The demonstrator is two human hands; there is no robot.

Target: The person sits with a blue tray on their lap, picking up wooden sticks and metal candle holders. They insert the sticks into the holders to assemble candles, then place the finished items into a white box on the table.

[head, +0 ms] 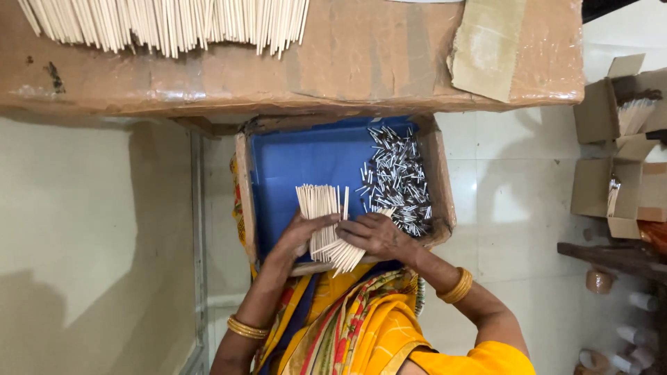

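Together, a fanned bundle of pale sticks (326,226) is clasped by the left hand (300,235) and right hand (379,235) over a blue-lined cardboard tray (292,163); the sticks' middle is hidden under fingers, beside small metal pieces (399,180).

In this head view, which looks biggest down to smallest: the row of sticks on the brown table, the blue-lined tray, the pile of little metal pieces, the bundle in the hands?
1. Row of pale thin sticks on the brown table, though cut off by the frame.
2. Blue-lined cardboard tray.
3. Pile of small silver metal pieces and the fanned bundle of pale sticks look alike; unranked.
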